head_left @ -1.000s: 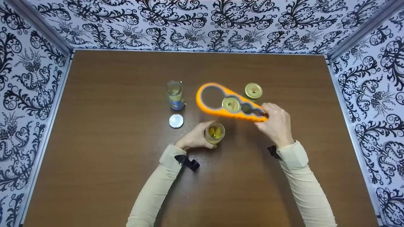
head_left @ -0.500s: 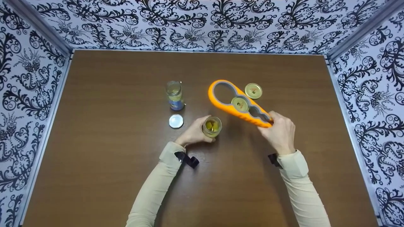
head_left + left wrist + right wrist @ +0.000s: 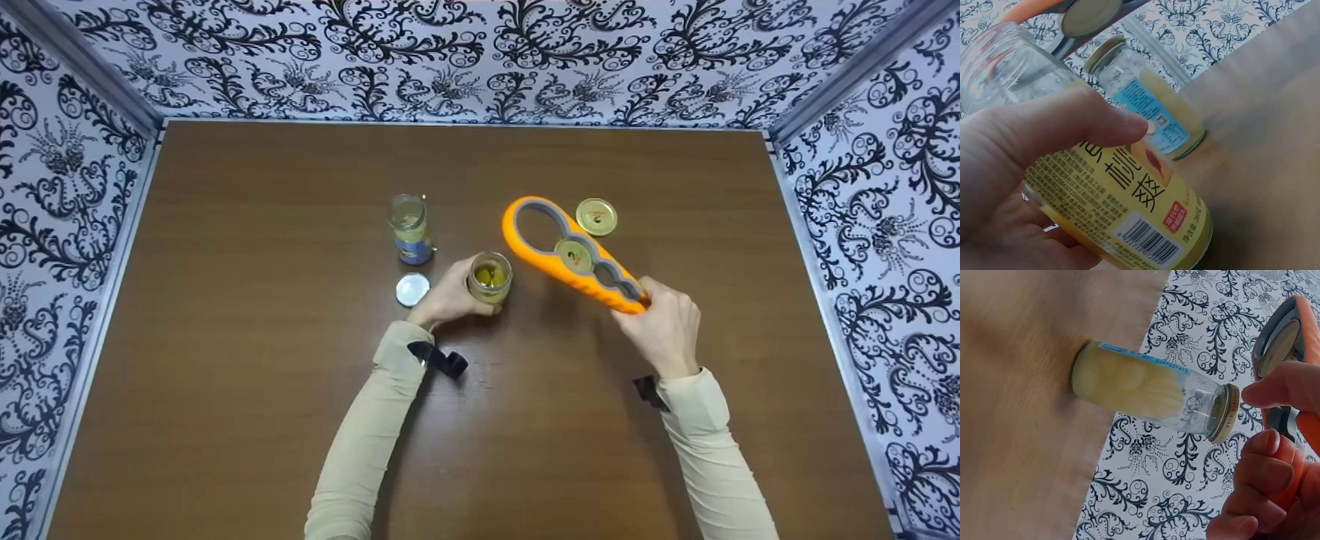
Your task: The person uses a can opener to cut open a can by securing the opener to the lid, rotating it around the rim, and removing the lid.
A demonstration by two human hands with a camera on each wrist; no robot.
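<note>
My left hand [image 3: 448, 294] grips a lidless glass jar [image 3: 490, 279] of yellow fruit pieces. In the left wrist view my thumb lies across its yellow label [image 3: 1129, 185], which carries a barcode. My right hand [image 3: 664, 326] holds an orange jar opener [image 3: 536, 251] by its narrow end. A gold lid [image 3: 574, 256] sits in one of the opener's grey-lined holes. Beyond the opener stands a closed jar [image 3: 1129, 382] with a blue label and pale yellow contents; from the head view its gold top [image 3: 596, 217] shows, with the body mostly hidden.
Farther back on the left stands another glass jar [image 3: 411, 232] with a blue label. A silvery white lid [image 3: 412, 289] lies between that jar and my left wrist. Black-and-white patterned walls [image 3: 450, 67] border the brown table [image 3: 285, 360] at the back and sides.
My left hand has carried the jar up and slightly left in the head view. The opener, with the lid in it, has swung right, away from the jar; my right hand has drawn back.
</note>
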